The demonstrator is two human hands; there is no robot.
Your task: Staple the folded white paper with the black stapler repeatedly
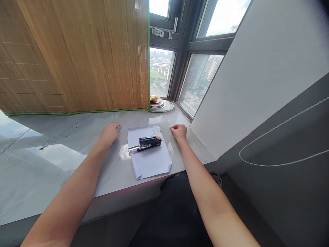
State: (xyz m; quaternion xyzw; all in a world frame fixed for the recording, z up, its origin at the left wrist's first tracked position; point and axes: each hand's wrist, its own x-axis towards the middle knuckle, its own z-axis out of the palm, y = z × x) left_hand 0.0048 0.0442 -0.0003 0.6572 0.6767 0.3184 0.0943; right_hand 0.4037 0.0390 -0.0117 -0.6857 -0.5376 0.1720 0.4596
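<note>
A black stapler (149, 142) with an orange end lies across a stack of white paper (151, 163). Its silver metal part (133, 148) sticks out past the paper's left edge. Left of the paper, my left hand (110, 133) is closed just above the sill, with a small greyish bit showing at its fingers, too small to name. My right hand (179, 132), to the right of the paper, pinches something tiny and pale between thumb and fingers. Neither hand touches the stapler or the paper. Print or writing shows on the paper's upper right corner.
All this rests on a glossy pale marble sill (102, 181). A bamboo blind (77, 55) hangs behind it on the left. Stacked plates (160, 106) stand in the window corner. A white wall (244, 85) slopes up at right, near a hanging bead chain (267, 166).
</note>
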